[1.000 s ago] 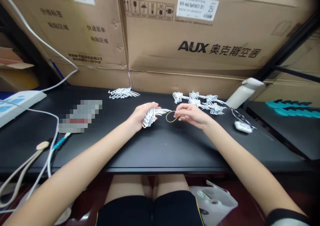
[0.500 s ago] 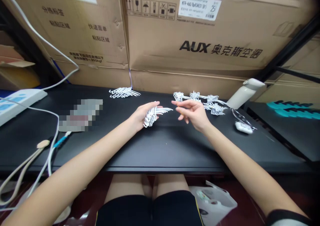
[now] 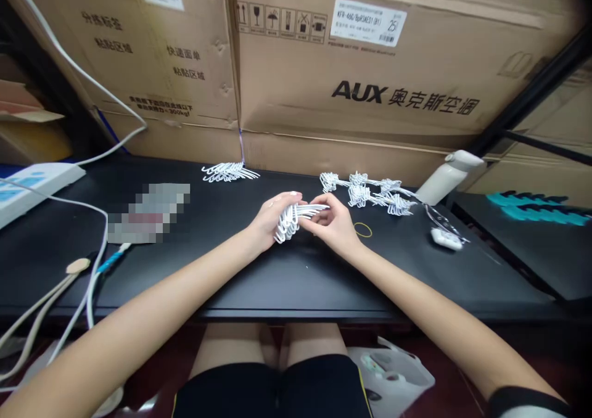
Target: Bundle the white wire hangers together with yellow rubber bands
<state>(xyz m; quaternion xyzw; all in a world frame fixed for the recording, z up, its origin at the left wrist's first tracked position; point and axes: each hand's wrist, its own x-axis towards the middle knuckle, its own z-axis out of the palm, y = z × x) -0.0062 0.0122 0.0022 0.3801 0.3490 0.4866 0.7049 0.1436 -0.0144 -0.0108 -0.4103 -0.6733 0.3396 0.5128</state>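
Note:
A bundle of white hooks [image 3: 287,224] is gripped in my left hand [image 3: 268,221], over the middle of the black table. My right hand [image 3: 333,225] pinches the straight ends of the same bundle from the right. A thin yellow rubber band [image 3: 363,230] lies on the table just right of my right hand. Loose white hooks [image 3: 229,172] lie at the back, left of my hands. Several bunched sets of white hooks [image 3: 361,195] rest at the back right.
Large cardboard boxes [image 3: 361,91] stand behind the black table [image 3: 277,288]. At the right are a white bottle [image 3: 448,177] and a small white case [image 3: 446,239]. A power strip [image 3: 39,187], cables and a blurred flat object [image 3: 148,214] occupy the left.
My right hand has moved left and closed on the bundle's straight ends. The yellow rubber band now shows on the table. My left hand and the bundle have shifted slightly right.

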